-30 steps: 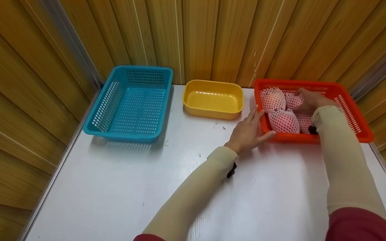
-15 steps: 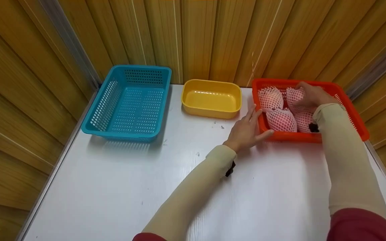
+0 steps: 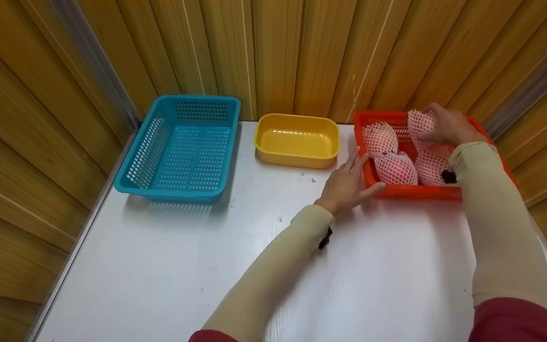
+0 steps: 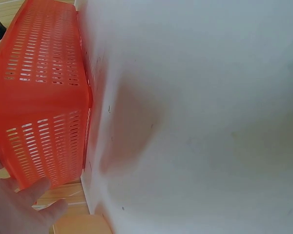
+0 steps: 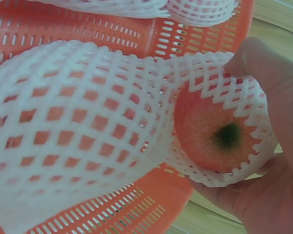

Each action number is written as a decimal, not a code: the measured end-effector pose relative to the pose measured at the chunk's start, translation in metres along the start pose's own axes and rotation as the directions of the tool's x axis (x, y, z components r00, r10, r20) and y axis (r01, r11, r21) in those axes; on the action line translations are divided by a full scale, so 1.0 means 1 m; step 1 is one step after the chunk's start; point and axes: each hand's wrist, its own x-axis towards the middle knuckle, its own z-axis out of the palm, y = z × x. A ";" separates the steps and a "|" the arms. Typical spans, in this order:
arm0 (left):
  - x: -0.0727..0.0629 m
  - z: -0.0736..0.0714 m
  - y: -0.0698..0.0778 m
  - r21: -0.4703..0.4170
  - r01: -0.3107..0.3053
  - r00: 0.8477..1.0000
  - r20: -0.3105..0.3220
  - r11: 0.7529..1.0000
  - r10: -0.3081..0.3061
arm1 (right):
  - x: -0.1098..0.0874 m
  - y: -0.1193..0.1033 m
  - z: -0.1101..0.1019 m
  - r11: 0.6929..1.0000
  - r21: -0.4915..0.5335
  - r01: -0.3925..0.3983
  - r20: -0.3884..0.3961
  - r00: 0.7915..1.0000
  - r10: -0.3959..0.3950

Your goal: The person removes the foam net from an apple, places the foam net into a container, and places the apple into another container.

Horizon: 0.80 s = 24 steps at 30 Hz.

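Note:
At the right of the head view, my right hand (image 3: 454, 126) grips an apple (image 5: 210, 129) in a white foam net, at the back of the red basket (image 3: 420, 192). The right wrist view shows its fingers and thumb around the netted apple. Beside it, another netted fruit (image 5: 78, 117) fills the left of that view. Two more netted fruits, a rear one (image 3: 380, 138) and a front one (image 3: 396, 168), lie in the basket's left part. My left hand (image 3: 344, 186) rests against the basket's left side, fingers extended and thumb spread near the front corner.
A yellow tub (image 3: 297, 159) stands just left of the red basket. Farther left is a blue-green perforated basket (image 3: 226, 156). All stand on a white table (image 3: 159, 266) near its back edge, with wood-panelled walls (image 3: 278, 57) behind and at the sides.
My right hand has risen toward the back of the red basket, lifting the netted apple with it. The left hand stays at the basket's left side. The head view has shifted slightly.

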 end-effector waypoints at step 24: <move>0.001 -0.003 -0.003 0.000 -0.020 1.000 0.003 1.000 0.020 | -0.037 -0.017 -0.016 0.998 -0.049 0.040 -0.177 0.983 -0.048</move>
